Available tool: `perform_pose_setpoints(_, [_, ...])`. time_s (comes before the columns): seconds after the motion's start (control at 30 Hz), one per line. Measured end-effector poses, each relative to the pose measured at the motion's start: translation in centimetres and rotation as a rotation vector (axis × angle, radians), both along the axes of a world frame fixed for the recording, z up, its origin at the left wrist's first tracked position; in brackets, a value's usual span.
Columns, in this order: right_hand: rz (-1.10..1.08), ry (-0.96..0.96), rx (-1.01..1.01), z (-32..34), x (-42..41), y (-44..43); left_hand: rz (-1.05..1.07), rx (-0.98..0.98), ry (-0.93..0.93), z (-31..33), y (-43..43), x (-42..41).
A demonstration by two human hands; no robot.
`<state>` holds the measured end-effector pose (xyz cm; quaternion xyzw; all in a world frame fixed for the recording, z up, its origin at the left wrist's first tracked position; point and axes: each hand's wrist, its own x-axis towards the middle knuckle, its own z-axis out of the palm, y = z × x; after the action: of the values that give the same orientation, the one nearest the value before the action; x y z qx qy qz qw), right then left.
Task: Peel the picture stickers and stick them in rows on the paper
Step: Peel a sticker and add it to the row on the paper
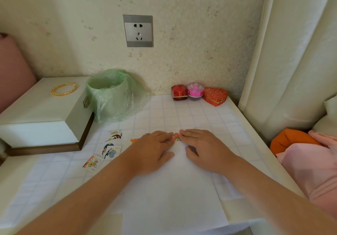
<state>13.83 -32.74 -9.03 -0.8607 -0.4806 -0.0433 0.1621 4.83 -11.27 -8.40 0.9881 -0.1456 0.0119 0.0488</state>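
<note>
A white sheet of paper [169, 194] lies on the table in front of me. My left hand [153, 149] and my right hand [202, 147] lie flat on its far end, fingers straight, fingertips nearly meeting. Between the fingertips sits a small orange picture sticker [176, 136] on the paper; both hands touch its edges. Another orange sticker [134, 140] peeks out left of my left hand. Several sticker cards on backing lie to the left: one with a flower [92, 163], one with a dark bird [110, 151], and more behind [114, 135].
A white box [42, 118] with a gold bracelet [63, 89] stands at the left. A bin lined with a green bag [113, 96] is behind the cards. Three small gift boxes [198, 93] sit by the wall. Pink and orange cloth [306, 154] lies at the right.
</note>
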Motion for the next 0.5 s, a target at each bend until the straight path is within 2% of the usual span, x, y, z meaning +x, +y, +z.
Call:
perform_pose_setpoints(0.13, [-0.001,0.021,-0.001,0.2,0.2,-0.2,0.03,-0.071,-0.006,0.4,-0.1,-0.4])
perform_pose_setpoints(0.33, [0.009,0.047,-0.032,0.3,0.3,-0.6,0.055,0.037,-0.071,0.0,-0.7,-0.8])
perform_pose_setpoints(0.5, [0.002,0.027,-0.02,0.6,0.0,-0.5,0.059,0.003,-0.051,0.2,-0.9,-0.5])
